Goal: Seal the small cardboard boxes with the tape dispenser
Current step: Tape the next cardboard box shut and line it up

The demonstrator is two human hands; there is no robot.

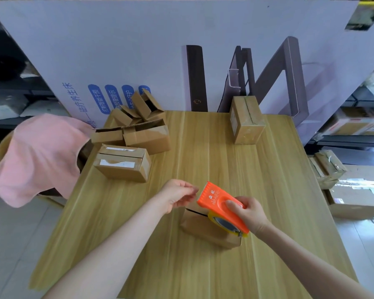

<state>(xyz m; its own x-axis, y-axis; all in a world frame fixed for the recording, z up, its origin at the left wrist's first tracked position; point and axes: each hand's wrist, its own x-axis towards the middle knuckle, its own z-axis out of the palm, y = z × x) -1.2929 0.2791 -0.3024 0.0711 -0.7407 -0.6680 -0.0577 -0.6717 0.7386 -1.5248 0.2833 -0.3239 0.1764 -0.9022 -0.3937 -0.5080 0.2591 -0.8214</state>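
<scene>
My right hand (pixel 249 212) grips an orange tape dispenser (pixel 219 203) with a yellow-rimmed tape roll, held tilted above a small cardboard box (pixel 203 230) near the middle of the wooden table (pixel 138 244). My left hand (pixel 177 194) hovers just left of the dispenser's toothed front edge, fingertips pinched together at that edge; whether they hold the tape end I cannot tell. The box's top seam shows as a dark slit under the dispenser.
Several open cardboard boxes (pixel 143 130) are piled at the table's back left, with a closed one (pixel 123 162) in front. A taped box (pixel 246 119) stands upright at back right. A pink cloth (pixel 37 158) drapes a chair on the left. A large printed board (pixel 160 50) stands behind.
</scene>
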